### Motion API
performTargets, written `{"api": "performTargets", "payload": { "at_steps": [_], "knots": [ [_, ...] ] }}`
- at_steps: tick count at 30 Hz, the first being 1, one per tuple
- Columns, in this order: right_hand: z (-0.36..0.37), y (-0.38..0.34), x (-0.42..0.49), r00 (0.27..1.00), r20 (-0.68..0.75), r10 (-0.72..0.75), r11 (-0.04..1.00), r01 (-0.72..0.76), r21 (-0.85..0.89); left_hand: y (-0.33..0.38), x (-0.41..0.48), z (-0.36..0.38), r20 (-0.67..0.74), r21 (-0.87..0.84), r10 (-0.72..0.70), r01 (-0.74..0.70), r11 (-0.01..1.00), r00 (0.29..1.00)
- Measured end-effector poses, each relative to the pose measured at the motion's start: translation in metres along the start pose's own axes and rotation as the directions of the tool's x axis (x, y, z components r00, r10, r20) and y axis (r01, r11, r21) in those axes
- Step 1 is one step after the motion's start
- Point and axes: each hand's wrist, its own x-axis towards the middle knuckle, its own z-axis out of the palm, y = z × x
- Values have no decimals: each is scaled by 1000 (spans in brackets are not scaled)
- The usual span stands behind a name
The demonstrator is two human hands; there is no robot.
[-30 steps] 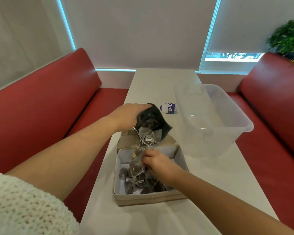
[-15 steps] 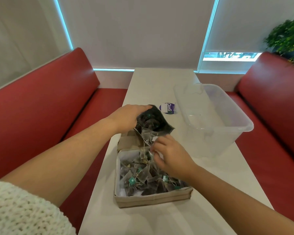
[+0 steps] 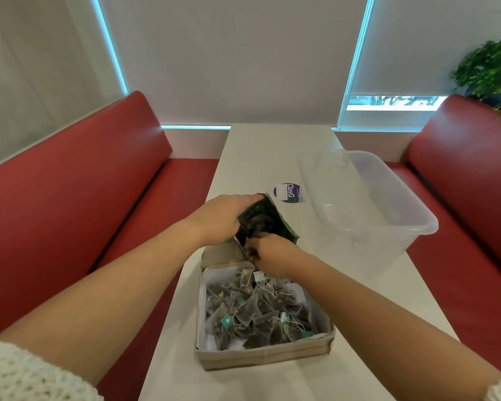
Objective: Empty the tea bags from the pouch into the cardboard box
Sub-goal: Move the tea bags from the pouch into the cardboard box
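A dark pouch [image 3: 261,219] is held tilted over the far edge of the cardboard box [image 3: 261,357], with my left hand [image 3: 223,219] gripping its left side. My right hand [image 3: 272,251] reaches into the pouch's mouth, its fingers closed around tea bags there. A tea bag with a white tag dangles just below that hand. The box, lined in white, holds several dark pyramid tea bags [image 3: 255,311] with strings and teal tags.
A clear plastic bin [image 3: 370,227] stands on the white table [image 3: 258,157] to the right of the pouch. A round purple sticker [image 3: 287,192] lies beyond the pouch. Red bench seats flank the table on both sides. A plant is at the far right.
My right hand rose out of the box and went up into the pouch's mouth. More tea bags now lie in the box. My left hand kept its grip on the pouch.
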Motion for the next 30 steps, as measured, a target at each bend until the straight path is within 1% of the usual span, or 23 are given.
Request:
{"api": "performTargets", "payload": {
  "at_steps": [3, 5, 7, 9, 11, 13, 16, 17, 20, 22, 25, 26, 28, 30],
  "knots": [
    [4, 0, -13, 989, -146, -21, 1000, 23, 9, 0, 1, 0, -10, 11, -5, 5, 1000, 1000],
    [7, 2, -24, 961, -271, -53, 997, 64, 32, 1, 2, 0, -12, 21, -11, 11, 1000, 1000],
    [12, 3, -37, 908, -404, -111, 989, 139, 42, 1, 3, -1, -11, 34, -10, 10, 999, 1000],
    [16, 4, -53, 847, -501, -178, 973, 226, 37, 0, 4, -1, -7, 42, -14, 14, 999, 1000],
    [21, 3, -68, 811, -528, -252, 950, 310, 24, -3, 4, -2, -6, 50, -24, 24, 998, 1000],
    [28, 3, -81, 814, -470, -342, 923, 384, -7, -4, 5, -3, -4, 53, -34, 34, 998, 999],
    [43, 3, -87, 846, -311, -433, 893, 450, -19, -3, 6, -4, 3, 52, -43, 43, 998, 999],
    [48, 3, -85, 864, -264, -428, 897, 441, -12, -2, 6, -5, 5, 54, -39, 39, 998, 999],
    [63, -2, -72, 934, -158, -321, 945, 328, 15, 0, 5, -4, 14, 60, -35, 34, 998, 999],
    [70, -9, -62, 957, -107, -270, 961, 275, 41, 2, 4, -3, 18, 52, -39, 38, 998, 999],
    [73, -24, -55, 962, -53, -269, 959, 272, 82, 5, 2, 0, 22, 31, -45, 44, 999, 999],
    [72, -28, -55, 960, -16, -281, 955, 281, 98, 6, 2, 0, 21, 29, -44, 43, 999, 999],
    [66, -34, -56, 945, 109, -309, 945, 293, 144, 7, 1, 0, 21, 32, -43, 43, 999, 999],
    [61, -35, -56, 925, 191, -327, 938, 292, 189, 9, 0, -2, 20, 35, -45, 44, 998, 999]
  ]
}}
